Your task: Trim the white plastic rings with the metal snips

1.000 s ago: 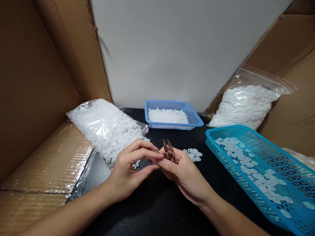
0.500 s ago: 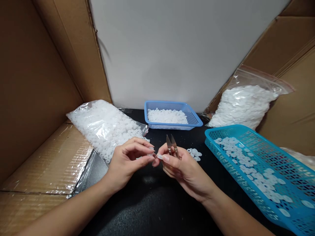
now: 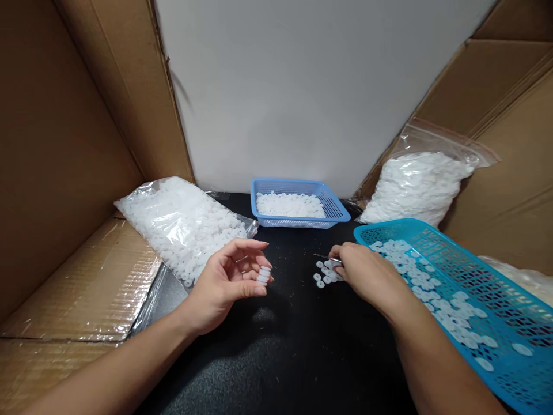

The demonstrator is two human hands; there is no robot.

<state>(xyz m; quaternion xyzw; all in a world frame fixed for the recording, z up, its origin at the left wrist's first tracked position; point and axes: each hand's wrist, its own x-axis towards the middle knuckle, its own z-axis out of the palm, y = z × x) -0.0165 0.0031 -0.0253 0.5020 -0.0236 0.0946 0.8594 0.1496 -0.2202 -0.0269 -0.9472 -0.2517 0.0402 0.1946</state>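
A short stack of white plastic rings (image 3: 263, 275) sits against the fingers of my left hand (image 3: 220, 282), thumb below it and index finger arched above. My right hand (image 3: 367, 276) reaches down over a small pile of white rings (image 3: 320, 278) on the black table. Out of its fingers pokes a thin metal blade of the thread snips (image 3: 325, 257); the rest of the snips is hidden in the hand. Whether the right fingertips touch a ring is hidden.
A blue basket (image 3: 300, 222) of small white pieces stands at the back. The turquoise basket (image 3: 391, 223) at right holds flat white discs. Clear bags of white parts lie at left (image 3: 181, 219) and back right (image 3: 415, 184). Cardboard walls (image 3: 99, 86) flank the black table (image 3: 276, 357).
My right hand has moved away from the left, to the right and over the loose rings, carrying the snips. The left hand has stayed, its stack of rings now in plain sight.
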